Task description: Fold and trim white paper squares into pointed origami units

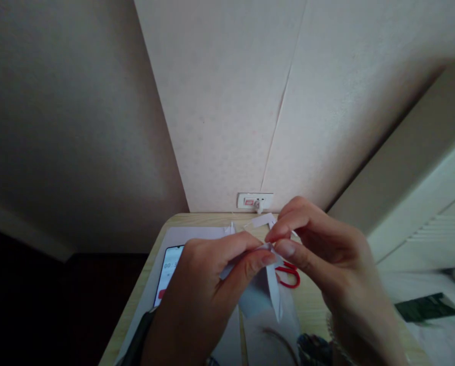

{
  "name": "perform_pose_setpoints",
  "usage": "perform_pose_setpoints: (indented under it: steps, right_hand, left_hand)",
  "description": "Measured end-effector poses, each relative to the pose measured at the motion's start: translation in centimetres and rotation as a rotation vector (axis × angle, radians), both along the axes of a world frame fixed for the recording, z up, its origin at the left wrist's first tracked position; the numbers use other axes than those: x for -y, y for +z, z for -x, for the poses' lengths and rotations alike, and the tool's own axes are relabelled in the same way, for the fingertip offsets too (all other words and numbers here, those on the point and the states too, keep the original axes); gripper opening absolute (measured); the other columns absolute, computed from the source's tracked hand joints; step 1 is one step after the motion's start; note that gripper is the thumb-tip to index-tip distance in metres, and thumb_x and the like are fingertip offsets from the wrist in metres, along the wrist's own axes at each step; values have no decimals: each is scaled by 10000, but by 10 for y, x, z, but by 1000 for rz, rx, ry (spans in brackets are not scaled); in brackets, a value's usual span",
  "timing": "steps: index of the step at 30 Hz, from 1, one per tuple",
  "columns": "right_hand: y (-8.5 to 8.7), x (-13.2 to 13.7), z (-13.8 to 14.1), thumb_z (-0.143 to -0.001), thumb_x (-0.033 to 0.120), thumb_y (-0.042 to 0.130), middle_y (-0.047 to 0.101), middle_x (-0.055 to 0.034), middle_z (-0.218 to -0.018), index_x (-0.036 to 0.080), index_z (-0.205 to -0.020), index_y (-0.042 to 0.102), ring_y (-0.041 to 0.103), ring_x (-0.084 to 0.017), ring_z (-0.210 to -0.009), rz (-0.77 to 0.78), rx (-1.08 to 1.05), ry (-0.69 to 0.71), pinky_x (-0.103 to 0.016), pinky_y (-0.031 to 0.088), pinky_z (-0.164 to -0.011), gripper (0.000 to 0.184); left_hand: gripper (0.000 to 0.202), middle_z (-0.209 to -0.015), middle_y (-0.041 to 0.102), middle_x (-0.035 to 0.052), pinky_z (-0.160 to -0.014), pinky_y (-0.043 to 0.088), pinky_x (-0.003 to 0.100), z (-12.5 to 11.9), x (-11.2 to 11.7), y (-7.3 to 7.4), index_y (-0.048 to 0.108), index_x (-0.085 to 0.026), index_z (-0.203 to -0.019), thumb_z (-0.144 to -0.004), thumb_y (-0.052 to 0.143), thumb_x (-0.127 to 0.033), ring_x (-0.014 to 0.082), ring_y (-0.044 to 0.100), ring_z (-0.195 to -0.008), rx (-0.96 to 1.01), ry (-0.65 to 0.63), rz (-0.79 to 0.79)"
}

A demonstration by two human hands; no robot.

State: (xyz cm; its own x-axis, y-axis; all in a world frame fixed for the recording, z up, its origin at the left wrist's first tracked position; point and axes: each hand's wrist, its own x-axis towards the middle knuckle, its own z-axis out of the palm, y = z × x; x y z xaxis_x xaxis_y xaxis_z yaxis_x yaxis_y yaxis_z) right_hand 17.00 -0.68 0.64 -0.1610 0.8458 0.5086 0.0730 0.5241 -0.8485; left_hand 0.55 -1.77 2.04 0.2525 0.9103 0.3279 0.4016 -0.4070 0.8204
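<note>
My left hand (204, 284) and my right hand (322, 254) meet above a small wooden table (212, 219). Both pinch a folded piece of white paper (271, 290), thumb against fingers, at its top near the middle of the view. A narrow pointed flap of the paper hangs down between the hands. Red-handled scissors (290, 277) lie on the table just under my right hand, partly hidden by it.
A phone (169, 272) with a lit screen lies on a white sheet (197, 235) at the table's left. Paper scraps (263, 220) sit at the far edge below a wall socket (255, 201). A dark green object (427, 306) lies on white bedding at right.
</note>
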Motion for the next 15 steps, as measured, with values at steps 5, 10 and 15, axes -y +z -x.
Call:
perform_pose_setpoints:
  steps: [5,10,15]
  right_hand:
    - [2,2,-2,-864,216,713,555,59,-697,218,-677,645,499,-82,-657,72,-3,10,-242,353,-550,199]
    - [2,1,-1,-857,219,714,547,57,-660,219,-677,631,493,-96,-652,81,-3,-64,-248,352,-549,198]
    - [1,-1,1,-851,223,725,566,58,-656,222,-697,637,478,-93,-628,64,-36,-157,-247,327,-516,177]
  left_hand:
    - [303,-587,713,-46,-505,402,212,0,0,-2,780,-207,-735,-939,577,-299,103,587,-492,-35,-29,39]
    - [210,-666,741,-52,-582,434,233,-6,4,-4,791,-245,-787,-889,638,-347,127,610,-567,25,34,115]
    - [79,-762,758,-63,-606,461,217,-13,2,-3,762,-260,-840,-803,697,-285,143,656,-684,116,67,169]
